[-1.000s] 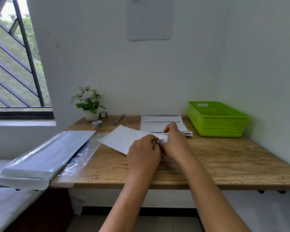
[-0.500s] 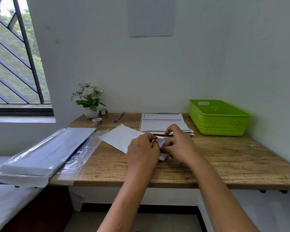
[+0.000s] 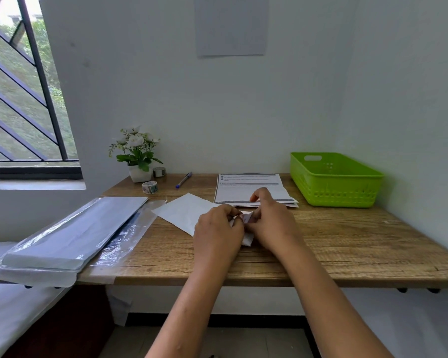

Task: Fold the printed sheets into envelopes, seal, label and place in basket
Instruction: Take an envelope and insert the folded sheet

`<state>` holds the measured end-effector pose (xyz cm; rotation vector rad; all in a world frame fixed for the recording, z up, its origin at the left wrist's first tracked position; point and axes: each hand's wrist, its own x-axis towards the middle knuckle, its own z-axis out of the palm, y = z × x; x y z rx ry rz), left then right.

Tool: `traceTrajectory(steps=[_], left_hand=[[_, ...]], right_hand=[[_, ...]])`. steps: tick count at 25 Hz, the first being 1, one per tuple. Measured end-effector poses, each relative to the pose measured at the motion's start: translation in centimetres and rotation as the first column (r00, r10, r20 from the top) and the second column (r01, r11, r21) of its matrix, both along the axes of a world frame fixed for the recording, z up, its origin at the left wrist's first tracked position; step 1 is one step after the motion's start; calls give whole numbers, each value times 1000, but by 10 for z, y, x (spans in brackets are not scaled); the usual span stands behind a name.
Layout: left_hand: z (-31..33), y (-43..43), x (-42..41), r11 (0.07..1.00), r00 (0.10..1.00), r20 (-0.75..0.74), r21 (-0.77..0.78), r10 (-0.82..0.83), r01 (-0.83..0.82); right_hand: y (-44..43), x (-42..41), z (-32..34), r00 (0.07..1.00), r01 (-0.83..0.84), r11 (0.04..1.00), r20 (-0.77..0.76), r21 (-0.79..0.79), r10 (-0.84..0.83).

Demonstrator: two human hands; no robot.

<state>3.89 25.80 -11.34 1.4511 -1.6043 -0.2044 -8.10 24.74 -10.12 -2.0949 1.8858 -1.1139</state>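
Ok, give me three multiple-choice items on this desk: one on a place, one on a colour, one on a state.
1. The pen lies:
A) between the tape rolls and the sheets
B) on the floor
C) on the sill

2. The basket is:
A) blue
B) green
C) red

3. The left hand and right hand are:
A) lying flat
B) both pinching the envelope at one end
C) apart in the air

Key:
1 A: the rolls lie to the pen's left and the sheets to its right.
2 B: its walls are bright green.
3 B: curled fingers of both hands meet on the envelope's right end.
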Motion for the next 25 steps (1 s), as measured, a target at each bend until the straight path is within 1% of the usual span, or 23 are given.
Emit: traceTrajectory(steps=[2, 4, 5, 7, 10, 12, 15, 18, 20, 23, 25], left_hand=[[-1, 2, 8, 992, 995, 15, 88, -97, 95], [-2, 5, 17, 967, 982, 65, 196, -177, 161], [-2, 7, 22, 957, 976, 94, 238, -195, 168], [-3, 12, 32, 941, 968, 123, 289, -217, 174], [-3, 21, 45, 920, 945, 183, 338, -271, 198], [-4, 24, 46, 935, 951, 194, 307, -243, 176], [-5, 25, 40, 969, 972, 183, 226, -146, 103], [-7, 26, 38, 970, 974, 183, 223, -135, 92], [-7, 27, 39, 967, 975, 176, 236, -135, 91], [-5, 27, 40, 963, 976, 160, 249, -147, 104], [-2, 25, 41, 954, 974, 149, 271, -174, 129]], right_hand=[[2, -15, 1, 992, -70, 992, 110, 108, 58], [4, -25, 2, 964, -140, 971, 252, 192, 89], [4, -27, 1, 950, -166, 962, 297, 215, 97], [5, -30, 0, 935, -215, 945, 332, 245, 127], [6, -32, 2, 931, -293, 918, 298, 268, 210], [6, -29, 4, 945, -291, 917, 234, 273, 230], [1, -16, 4, 985, -168, 960, 78, 222, 154], [0, -3, -3, 996, -52, 988, -60, 148, 62], [2, -2, -8, 995, -62, 988, -68, 141, 72], [9, -4, -11, 990, -141, 967, 12, 211, 142], [10, -5, -14, 996, -90, 969, -3, 230, 93]])
